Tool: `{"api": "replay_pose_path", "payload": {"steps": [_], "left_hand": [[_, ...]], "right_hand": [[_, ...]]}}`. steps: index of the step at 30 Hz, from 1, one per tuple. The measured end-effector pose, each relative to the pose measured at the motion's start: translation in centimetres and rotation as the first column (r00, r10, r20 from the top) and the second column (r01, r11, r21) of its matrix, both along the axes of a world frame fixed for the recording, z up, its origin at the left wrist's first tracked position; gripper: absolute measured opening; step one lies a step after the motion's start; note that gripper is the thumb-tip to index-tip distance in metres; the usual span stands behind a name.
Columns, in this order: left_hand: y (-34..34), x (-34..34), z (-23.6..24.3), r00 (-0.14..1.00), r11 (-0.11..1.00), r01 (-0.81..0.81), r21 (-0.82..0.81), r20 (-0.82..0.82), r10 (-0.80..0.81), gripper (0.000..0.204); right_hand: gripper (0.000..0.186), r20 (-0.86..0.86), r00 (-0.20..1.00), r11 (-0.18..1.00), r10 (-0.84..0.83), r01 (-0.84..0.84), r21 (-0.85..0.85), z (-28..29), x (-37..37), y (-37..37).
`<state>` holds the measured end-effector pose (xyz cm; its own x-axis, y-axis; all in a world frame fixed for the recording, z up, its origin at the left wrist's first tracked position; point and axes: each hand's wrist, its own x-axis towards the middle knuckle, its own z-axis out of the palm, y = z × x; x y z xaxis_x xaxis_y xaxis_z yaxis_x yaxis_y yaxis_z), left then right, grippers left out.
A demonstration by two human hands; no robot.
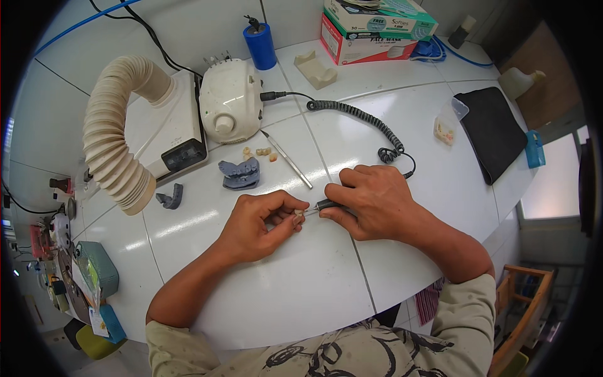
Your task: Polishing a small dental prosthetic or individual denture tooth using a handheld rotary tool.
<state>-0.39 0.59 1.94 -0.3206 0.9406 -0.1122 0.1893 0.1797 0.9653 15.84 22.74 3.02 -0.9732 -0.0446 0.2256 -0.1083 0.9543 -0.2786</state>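
Note:
Between the thumb and forefinger of my left hand (254, 226) is a small cream-coloured dental crown (299, 213). My right hand (380, 204) is closed around a dark rotary handpiece (325, 204), whose thin metal tip points left and meets or nearly meets the crown; the exact contact is too small to tell. Beyond my left hand sit a grey toothed dental model (240, 173) and a smaller curved grey model piece (170, 197). Several tooth-coloured pieces (262, 152) lie behind the model. A slim metal craft knife (289, 162) rests at an angle beside them.
A coiled cord (364, 111) links the handpiece to a cream control unit (229, 103). A ribbed hose (116, 125) arches at the left from a white box. Mask boxes (367, 47), a blue cylinder (260, 47) and a black pouch (493, 132) stand farther back.

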Motion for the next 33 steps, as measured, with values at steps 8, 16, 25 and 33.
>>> {"api": "replay_pose_path", "payload": {"steps": [8, 16, 25, 33], "left_hand": [[-0.1, -0.08, 0.21, 1.0, 1.0, 0.001, -0.008, 0.013, -0.001, 0.018], [-0.14, -0.08, 0.03, 1.0, 1.0, 0.008, 0.005, 0.03, -0.008, 0.016], [-0.18, -0.07, 0.0, 0.999, 1.0, 0.021, 0.008, 0.043, -0.021, 0.014], [-0.22, -0.17, -0.03, 0.998, 1.0, 0.03, 0.005, 0.046, -0.03, 0.015]], "right_hand": [[0.031, 0.04, 0.999, 1.0, -0.025, 0.026, -0.016, 0.14, 0.19, 0.59], [0.031, 0.001, 1.0, 1.0, 0.015, -0.015, 0.002, 0.09, 0.22, 0.33], [0.031, -0.007, 1.0, 1.0, 0.022, -0.022, 0.008, 0.13, 0.2, 0.16], [0.031, 0.022, 1.0, 1.0, 0.021, -0.022, 0.018, 0.27, 0.08, 0.01]]}}
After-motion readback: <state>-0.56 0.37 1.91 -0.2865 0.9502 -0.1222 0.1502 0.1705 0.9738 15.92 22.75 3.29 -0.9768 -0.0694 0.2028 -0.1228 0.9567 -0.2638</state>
